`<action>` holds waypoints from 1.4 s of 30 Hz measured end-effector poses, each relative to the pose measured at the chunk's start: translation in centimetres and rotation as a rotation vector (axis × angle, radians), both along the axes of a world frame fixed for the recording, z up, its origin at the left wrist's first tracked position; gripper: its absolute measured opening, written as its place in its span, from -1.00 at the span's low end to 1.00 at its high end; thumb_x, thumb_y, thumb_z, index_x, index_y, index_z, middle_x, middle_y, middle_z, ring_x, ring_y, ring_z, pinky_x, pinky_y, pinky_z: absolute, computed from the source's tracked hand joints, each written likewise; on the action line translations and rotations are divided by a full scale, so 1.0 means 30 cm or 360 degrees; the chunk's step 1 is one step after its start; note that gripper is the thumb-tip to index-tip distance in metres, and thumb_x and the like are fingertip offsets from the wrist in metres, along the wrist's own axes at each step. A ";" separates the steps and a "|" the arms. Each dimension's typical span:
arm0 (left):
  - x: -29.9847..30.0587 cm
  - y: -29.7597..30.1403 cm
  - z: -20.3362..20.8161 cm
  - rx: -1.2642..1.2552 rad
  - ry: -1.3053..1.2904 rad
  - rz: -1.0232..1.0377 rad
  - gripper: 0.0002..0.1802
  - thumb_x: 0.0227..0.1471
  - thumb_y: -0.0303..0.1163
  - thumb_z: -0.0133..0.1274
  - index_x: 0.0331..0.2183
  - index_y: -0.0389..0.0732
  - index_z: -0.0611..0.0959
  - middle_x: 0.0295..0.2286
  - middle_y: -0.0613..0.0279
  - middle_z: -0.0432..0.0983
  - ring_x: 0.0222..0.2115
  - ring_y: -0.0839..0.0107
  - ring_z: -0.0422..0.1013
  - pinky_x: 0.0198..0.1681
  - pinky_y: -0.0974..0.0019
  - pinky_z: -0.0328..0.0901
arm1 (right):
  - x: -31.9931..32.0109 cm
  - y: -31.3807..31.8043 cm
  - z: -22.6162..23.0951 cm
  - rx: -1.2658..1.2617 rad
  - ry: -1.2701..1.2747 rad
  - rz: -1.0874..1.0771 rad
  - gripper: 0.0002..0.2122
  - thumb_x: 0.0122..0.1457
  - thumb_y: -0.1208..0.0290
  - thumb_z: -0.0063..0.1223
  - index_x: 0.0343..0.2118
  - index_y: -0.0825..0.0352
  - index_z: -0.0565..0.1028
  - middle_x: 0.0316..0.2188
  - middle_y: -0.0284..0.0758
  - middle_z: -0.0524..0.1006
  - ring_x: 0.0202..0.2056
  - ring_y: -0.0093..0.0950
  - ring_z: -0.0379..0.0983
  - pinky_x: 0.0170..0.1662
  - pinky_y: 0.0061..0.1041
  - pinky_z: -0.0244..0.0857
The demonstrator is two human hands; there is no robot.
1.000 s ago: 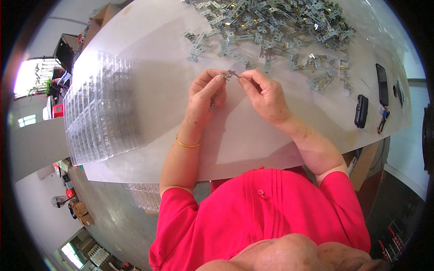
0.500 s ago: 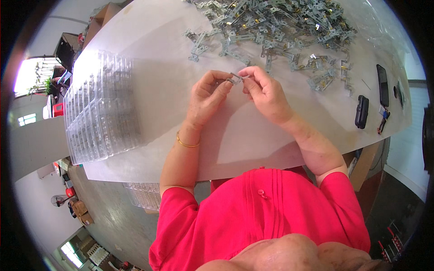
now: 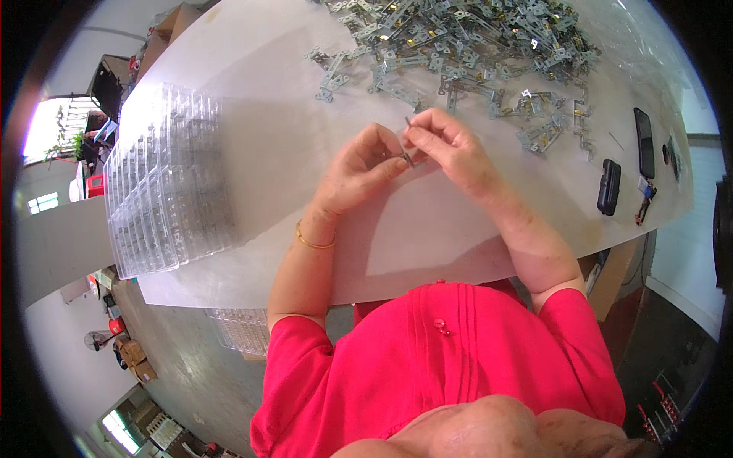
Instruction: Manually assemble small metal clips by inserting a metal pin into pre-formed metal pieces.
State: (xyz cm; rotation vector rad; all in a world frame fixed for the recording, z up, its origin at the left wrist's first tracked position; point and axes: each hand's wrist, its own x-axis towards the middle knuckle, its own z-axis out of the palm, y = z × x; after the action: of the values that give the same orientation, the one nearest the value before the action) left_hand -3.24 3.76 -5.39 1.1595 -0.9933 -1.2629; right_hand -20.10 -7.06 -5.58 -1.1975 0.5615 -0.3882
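Observation:
Over the middle of the table, my left hand [image 3: 357, 169] and my right hand [image 3: 458, 151] meet with their fingertips close together. The left thumb and fingers pinch a small grey metal bracket [image 3: 408, 159], seen nearly edge-on and mostly covered by the fingers. At the right thumb and forefinger a thin metal end [image 3: 408, 122] sticks out. Whether this belongs to the same piece I cannot tell. Just beyond my hands lies a big heap of metal brackets [image 3: 458, 46], some with brass-coloured parts, with several loose ones along its near edge.
Stacked clear plastic trays [image 3: 164, 183] with small compartments stand at the left of the white table [image 3: 282, 191]. On the right lie a black case [image 3: 609, 187], a phone [image 3: 645, 143], a thin pin [image 3: 616, 142] and a small blue-and-dark item [image 3: 647, 204]. Clear plastic film [image 3: 649, 53] covers the far right.
The bracket has turned from a flatter view to nearly edge-on between my fingertips. My left hand has shifted slightly right and nearer; the right fingers have rolled upward.

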 end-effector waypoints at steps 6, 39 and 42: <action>0.031 -0.005 0.007 0.0157 0.0269 0.0089 -0.84 0.17 -0.43 0.14 -0.30 -0.21 0.46 -0.56 0.36 0.38 -0.69 0.65 0.19 -0.67 0.55 0.04 | -0.003 -0.003 0.016 -0.0334 -0.0448 -0.0338 -0.95 0.25 0.54 0.09 -0.25 0.33 0.49 -0.25 -0.43 0.53 -0.19 -0.63 0.44 -0.07 -0.58 0.36; 0.062 -0.014 -0.070 -0.0356 0.0591 0.0311 -0.66 0.33 -0.31 -0.11 0.02 -0.31 0.50 -0.05 0.03 0.52 0.06 0.11 0.42 0.14 0.05 0.31 | 0.011 0.017 -0.003 -0.0198 -0.0104 -0.0383 -0.90 0.31 0.42 0.09 -0.22 0.32 0.52 -0.32 -0.42 0.55 -0.30 -0.60 0.50 -0.24 -0.55 0.43; 0.067 -0.015 -0.056 -0.0278 0.0702 0.0184 -0.69 0.33 -0.28 -0.09 -0.07 -0.30 0.53 -0.29 0.13 0.55 -0.20 0.19 0.53 -0.04 0.11 0.37 | 0.001 0.025 0.002 -0.1006 -0.0004 -0.0536 -0.92 0.29 0.47 0.10 -0.23 0.34 0.51 -0.41 -0.43 0.53 -0.41 -0.68 0.43 -0.39 -0.62 0.33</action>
State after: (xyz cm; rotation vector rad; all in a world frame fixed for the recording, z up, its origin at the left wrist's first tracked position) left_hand -1.23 3.30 -7.06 0.7474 -0.6809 -1.2414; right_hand -20.06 -6.31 -5.52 -1.7080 0.6645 -0.8997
